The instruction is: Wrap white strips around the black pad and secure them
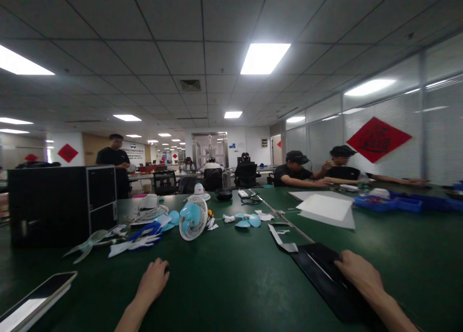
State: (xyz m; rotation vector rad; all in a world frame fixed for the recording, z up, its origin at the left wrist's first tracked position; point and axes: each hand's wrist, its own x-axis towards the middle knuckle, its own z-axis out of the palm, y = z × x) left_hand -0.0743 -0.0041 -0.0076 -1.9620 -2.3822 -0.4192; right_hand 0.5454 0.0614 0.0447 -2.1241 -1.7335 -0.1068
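My left hand (154,278) rests on the green table with its fingers curled in, and nothing shows in it. At the right, my right hand (360,273) pinches the edge of a flat black sheet or sleeve (318,274), whose exact kind I cannot make out. A light streak runs along its glossy surface, and a white strip (284,240) lies against its far corner. Beyond my left hand stands a small fan head (193,218) with pale blue blades in a white grille. Blue-and-white gloves (139,238) lie left of it.
A phone (36,298) lies at the lower left, near a black computer case (50,206). Loose blue fan blades (248,220), a metal rod (282,216), white sheets (325,209) and blue trays (376,202) are spread across the table (231,293). Two people sit at the far right.
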